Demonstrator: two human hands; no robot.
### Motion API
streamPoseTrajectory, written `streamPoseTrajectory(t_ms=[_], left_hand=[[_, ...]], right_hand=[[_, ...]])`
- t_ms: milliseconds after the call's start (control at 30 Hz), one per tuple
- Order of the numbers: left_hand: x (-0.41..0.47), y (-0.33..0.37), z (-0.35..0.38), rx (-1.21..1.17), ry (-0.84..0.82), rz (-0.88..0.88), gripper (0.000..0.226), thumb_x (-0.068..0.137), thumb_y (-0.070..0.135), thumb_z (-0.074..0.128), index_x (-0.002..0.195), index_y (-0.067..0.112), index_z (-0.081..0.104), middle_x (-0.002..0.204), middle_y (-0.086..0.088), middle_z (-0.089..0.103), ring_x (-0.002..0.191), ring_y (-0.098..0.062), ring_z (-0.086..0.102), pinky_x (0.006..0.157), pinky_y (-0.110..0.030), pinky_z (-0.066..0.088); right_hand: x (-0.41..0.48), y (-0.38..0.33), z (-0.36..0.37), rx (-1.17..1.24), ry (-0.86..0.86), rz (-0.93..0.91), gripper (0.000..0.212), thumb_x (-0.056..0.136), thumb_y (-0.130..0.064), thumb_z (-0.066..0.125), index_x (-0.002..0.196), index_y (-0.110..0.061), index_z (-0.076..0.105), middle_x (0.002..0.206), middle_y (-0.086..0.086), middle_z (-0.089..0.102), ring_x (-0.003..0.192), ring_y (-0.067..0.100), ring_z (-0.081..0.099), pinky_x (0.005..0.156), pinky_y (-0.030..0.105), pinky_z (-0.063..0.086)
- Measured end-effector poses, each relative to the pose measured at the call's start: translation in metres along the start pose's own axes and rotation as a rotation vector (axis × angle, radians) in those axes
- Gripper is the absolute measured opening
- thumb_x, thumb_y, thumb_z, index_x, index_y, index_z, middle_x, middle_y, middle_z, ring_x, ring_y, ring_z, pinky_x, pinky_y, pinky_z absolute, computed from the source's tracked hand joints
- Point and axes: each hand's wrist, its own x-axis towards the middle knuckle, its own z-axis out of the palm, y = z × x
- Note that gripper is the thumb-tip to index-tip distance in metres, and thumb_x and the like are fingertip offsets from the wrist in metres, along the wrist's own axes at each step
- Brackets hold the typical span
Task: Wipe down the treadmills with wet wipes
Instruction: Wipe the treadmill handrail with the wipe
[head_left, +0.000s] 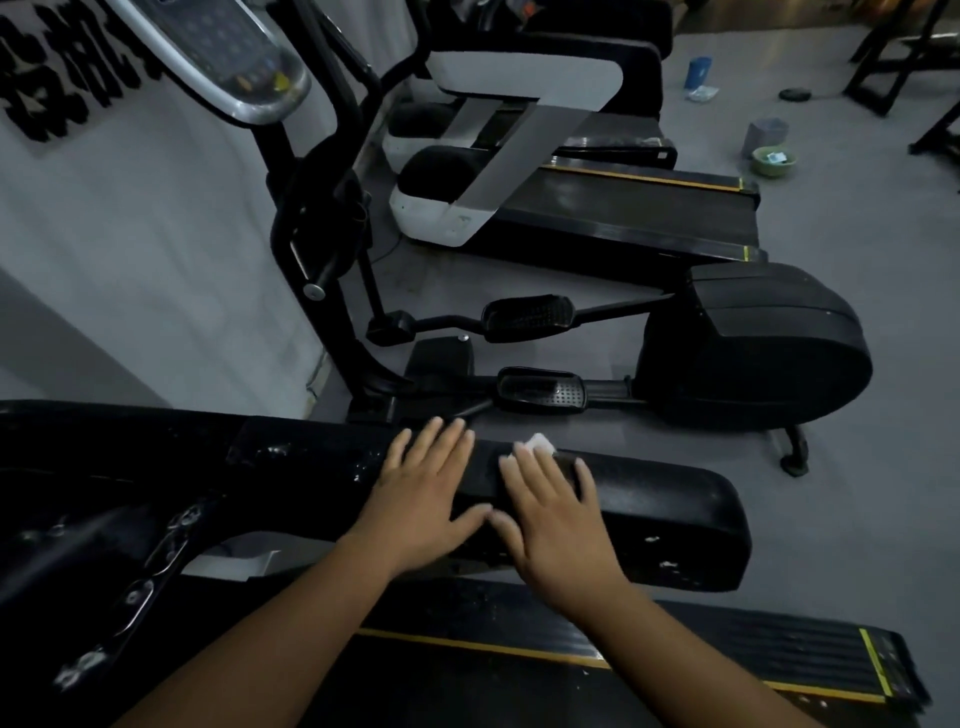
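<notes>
Both hands lay on the black padded handrail (675, 509) of the near treadmill (727, 654). Left hand (426, 493): flat, fingers straight and spread, grasping nothing. Right hand (553, 514): also flat, fingers extended, pressing the white wet wipe (539, 445) onto the rail top; wipe mostly hidden, one corner showing past the fingertips. Thumb tips close together. Elliptical trainer (753, 343) stood just beyond the rail, second treadmill (597, 208) behind it, green bowl (774, 161) on the floor farther off
</notes>
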Motion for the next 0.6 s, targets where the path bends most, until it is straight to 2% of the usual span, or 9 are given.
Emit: streamPoseTrajectory(t_ms=[67,100,233,267,333,400,433,533,600], left_hand=[[-0.008,-0.014,0.0,0.025,0.019,-0.071,0.092,0.088,0.077,0.009,0.161,0.023,-0.002,0.168,0.003,-0.01,0.154,-0.018,-0.014,0.124,-0.046,-0.007],[-0.012,-0.02,0.0,0.034,0.013,-0.088,0.093,0.087,0.078,0.008,0.161,0.024,-0.003,0.168,0.003,-0.01,0.154,-0.018,-0.015,0.124,-0.046,-0.007],[-0.017,-0.021,0.003,0.085,-0.057,-0.116,0.098,0.081,0.081,0.008,0.158,0.026,-0.016,0.167,0.003,-0.021,0.151,-0.017,-0.024,0.123,-0.046,-0.012],[-0.016,-0.02,0.004,0.095,-0.055,-0.123,0.098,0.08,0.081,0.009,0.158,0.027,-0.018,0.166,0.003,-0.022,0.151,-0.017,-0.025,0.123,-0.047,-0.012],[-0.016,-0.02,0.003,0.096,-0.068,-0.119,0.098,0.08,0.081,0.009,0.157,0.027,-0.02,0.166,0.003,-0.024,0.151,-0.016,-0.027,0.123,-0.047,-0.013],[-0.017,-0.021,0.003,0.089,-0.076,-0.113,0.099,0.078,0.079,0.009,0.157,0.027,-0.019,0.166,0.004,-0.024,0.15,-0.016,-0.027,0.123,-0.046,-0.014],[-0.018,-0.021,0.003,0.076,-0.064,-0.111,0.099,0.078,0.078,0.011,0.158,0.027,-0.018,0.166,0.004,-0.023,0.15,-0.016,-0.027,0.122,-0.046,-0.014],[-0.016,-0.022,0.006,0.029,-0.018,-0.092,0.098,0.08,0.076,0.017,0.16,0.026,-0.011,0.168,0.002,-0.015,0.152,-0.017,-0.022,0.123,-0.047,-0.012],[-0.017,-0.023,0.007,0.041,-0.021,-0.094,0.099,0.078,0.075,0.016,0.159,0.027,-0.014,0.167,0.002,-0.018,0.152,-0.018,-0.024,0.123,-0.047,-0.013]], right_hand=[[-0.026,0.013,-0.002,-0.072,0.009,-0.129,0.062,0.101,-0.055,0.032,0.149,-0.018,0.047,0.16,0.004,0.036,0.149,0.022,0.032,0.115,0.051,0.018],[-0.03,0.022,-0.002,-0.095,0.036,-0.138,0.062,0.1,-0.054,0.033,0.148,-0.018,0.049,0.16,0.003,0.038,0.148,0.022,0.035,0.114,0.052,0.019],[0.014,0.01,-0.001,-0.005,0.037,0.098,0.065,0.101,-0.057,0.027,0.147,-0.016,0.047,0.154,0.006,0.046,0.146,0.024,0.038,0.116,0.052,0.013],[0.022,-0.003,0.001,0.017,0.035,0.077,0.066,0.101,-0.057,0.027,0.148,-0.015,0.047,0.153,0.007,0.047,0.146,0.025,0.038,0.116,0.052,0.012],[0.015,-0.019,0.008,0.015,0.023,-0.079,0.067,0.1,-0.056,0.03,0.15,-0.014,0.045,0.157,0.007,0.043,0.147,0.026,0.035,0.115,0.053,0.015],[-0.008,-0.012,0.009,-0.03,0.006,-0.211,0.065,0.099,-0.055,0.034,0.149,-0.016,0.047,0.158,0.005,0.04,0.149,0.022,0.032,0.115,0.053,0.019],[-0.015,-0.002,0.008,-0.055,0.021,-0.219,0.063,0.098,-0.054,0.035,0.148,-0.017,0.049,0.157,0.003,0.042,0.148,0.019,0.031,0.114,0.052,0.02],[0.006,0.014,0.006,-0.083,0.075,0.0,0.063,0.099,-0.054,0.031,0.144,-0.016,0.053,0.151,0.005,0.05,0.144,0.021,0.039,0.113,0.054,0.019],[0.031,-0.006,0.006,-0.057,0.034,0.144,0.067,0.099,-0.057,0.027,0.143,-0.015,0.054,0.149,0.007,0.052,0.142,0.025,0.045,0.114,0.054,0.016]])
